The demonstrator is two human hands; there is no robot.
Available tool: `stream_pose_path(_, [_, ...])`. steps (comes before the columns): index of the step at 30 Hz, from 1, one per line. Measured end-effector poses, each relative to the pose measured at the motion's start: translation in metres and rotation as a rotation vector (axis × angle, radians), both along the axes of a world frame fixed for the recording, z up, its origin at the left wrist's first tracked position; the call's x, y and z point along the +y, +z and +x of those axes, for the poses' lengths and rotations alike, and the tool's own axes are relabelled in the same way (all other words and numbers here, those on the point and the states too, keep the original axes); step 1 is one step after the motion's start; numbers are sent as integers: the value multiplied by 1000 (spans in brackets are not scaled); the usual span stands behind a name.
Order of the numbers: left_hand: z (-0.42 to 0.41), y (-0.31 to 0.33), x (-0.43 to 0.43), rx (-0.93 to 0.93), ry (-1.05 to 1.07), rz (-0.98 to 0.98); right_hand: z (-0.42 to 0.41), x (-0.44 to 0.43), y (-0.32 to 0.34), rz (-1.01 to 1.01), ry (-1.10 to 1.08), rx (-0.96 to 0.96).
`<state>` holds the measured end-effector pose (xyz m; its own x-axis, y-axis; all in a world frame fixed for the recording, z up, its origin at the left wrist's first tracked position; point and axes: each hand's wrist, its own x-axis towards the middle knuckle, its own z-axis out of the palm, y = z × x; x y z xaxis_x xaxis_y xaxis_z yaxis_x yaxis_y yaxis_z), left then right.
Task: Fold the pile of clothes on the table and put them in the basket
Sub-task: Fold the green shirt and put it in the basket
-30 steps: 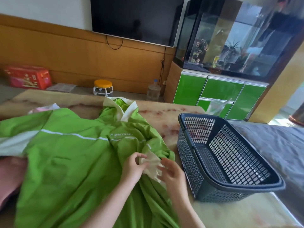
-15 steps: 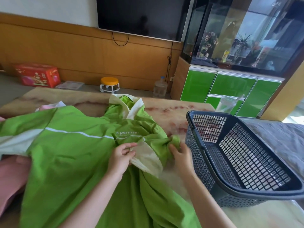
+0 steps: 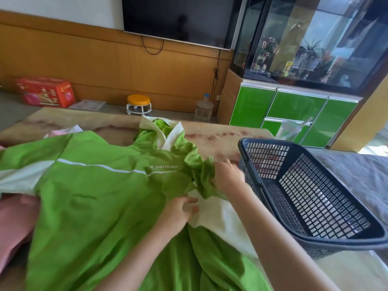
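Note:
A bright green polo shirt [image 3: 90, 198] with cream panels and a cream collar lies spread over the table, its right sleeve bunched up. My left hand [image 3: 178, 211] pinches the cream sleeve cuff near the shirt's middle. My right hand [image 3: 226, 177] grips the crumpled green sleeve fabric just left of the basket. The dark blue plastic basket [image 3: 315, 238] stands on the table at the right, with nothing inside. Pink clothing [image 3: 14, 223] lies under the shirt at the left edge.
The marbled table [image 3: 210, 133] ends just beyond the shirt's collar. Behind it are a stool with an orange seat [image 3: 139, 103], a water bottle [image 3: 204, 110], a red box [image 3: 45, 91], green cabinets [image 3: 294, 110] under an aquarium, and a clear plastic cup [image 3: 288, 130] behind the basket.
My right hand has moved away from my left hand, up and toward the basket, drawing the green sleeve out. My left hand stays on the cream cuff. More of the cream panel shows.

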<state>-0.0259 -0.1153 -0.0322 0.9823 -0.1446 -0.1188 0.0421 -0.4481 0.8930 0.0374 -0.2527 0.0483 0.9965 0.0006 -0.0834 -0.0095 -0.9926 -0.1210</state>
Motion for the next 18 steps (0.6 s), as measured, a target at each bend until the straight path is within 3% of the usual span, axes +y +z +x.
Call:
stream_pose_path(4, [-2,-11,7,21,-96,-80,-13,-8,-37,-132,-29,173])
stream_pose_path(7, [-2,-7,7,112,-111,-373,-8,-11,-38,22,-3,-44])
stream_pose_path(9, [1,-9,3,166,-149,-443,1,-8,-35,170,47,-177])
stream_pose_path(11, [1,-13,-3,190,-152,-500,9,-1,-36,286,63,-62])
stream_pose_path(15, [-1,-19,-13,162,-18,-664,17,3,-55,238,-59,103])
stream_pose_path(18, [2,-25,-4,53,61,-484,30,-13,-58,253,-183,-10])
